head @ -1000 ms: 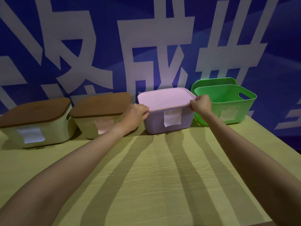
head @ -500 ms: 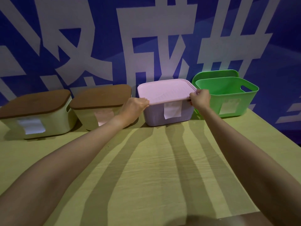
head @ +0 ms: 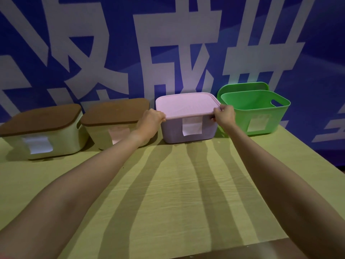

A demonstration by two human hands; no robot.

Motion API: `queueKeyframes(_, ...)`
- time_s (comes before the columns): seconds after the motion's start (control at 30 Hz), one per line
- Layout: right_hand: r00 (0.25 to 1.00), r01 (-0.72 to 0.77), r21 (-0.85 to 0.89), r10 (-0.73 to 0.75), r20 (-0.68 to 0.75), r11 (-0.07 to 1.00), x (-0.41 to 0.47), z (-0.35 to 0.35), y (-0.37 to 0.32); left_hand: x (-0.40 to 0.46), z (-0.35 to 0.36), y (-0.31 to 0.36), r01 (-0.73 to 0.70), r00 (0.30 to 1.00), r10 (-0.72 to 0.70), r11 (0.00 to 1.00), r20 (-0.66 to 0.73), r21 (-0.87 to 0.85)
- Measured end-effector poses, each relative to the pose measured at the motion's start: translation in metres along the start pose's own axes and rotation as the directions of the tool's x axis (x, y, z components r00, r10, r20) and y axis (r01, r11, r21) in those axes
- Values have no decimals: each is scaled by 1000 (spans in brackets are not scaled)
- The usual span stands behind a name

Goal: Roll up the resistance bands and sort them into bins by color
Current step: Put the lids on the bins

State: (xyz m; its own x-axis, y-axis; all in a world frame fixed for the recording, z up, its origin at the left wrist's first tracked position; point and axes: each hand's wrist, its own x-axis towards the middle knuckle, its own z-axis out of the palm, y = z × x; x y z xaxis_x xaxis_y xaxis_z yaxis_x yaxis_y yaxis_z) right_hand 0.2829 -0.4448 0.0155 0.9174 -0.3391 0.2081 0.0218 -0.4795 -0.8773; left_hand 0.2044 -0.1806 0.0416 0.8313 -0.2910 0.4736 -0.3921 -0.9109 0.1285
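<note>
Four bins in row at table's point(head: 168, 193) far edge; left hand point(head: 150, 120) and right hand point(head: 225, 114) grip pink lid point(head: 186, 104) on lilac bin point(head: 188, 130), white label on front; green bin point(head: 261, 116) lidless

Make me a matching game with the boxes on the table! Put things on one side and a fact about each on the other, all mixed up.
Things:
1. pink lid
2. green bin
3. far-left box
4. table

Facts:
A. open on top, no lid on it
B. held at both ends by the left hand and the right hand
C. has a brown lid
D. light wood, boxes stand on it

Pairs: 1-B, 2-A, 3-C, 4-D
</note>
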Motion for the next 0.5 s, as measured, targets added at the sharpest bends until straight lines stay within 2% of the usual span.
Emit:
queueKeyframes(0.23, 994, 56, -91, -47, 100, 994, -16, -22, -15, 21, -14, 4, 110, 982, -114, 993, 153, 32)
queueKeyframes(0.37, 986, 152, -154, -160, -46, 976, -7, -54, -23, 49, -28, 19, 165, 982, -162, 986, 98, -29)
queueKeyframes(0.5, 985, 106, -104, -118, -124, 989, 21, -87, -20, 88, -27, 41, 197, 973, -179, 972, 145, -129)
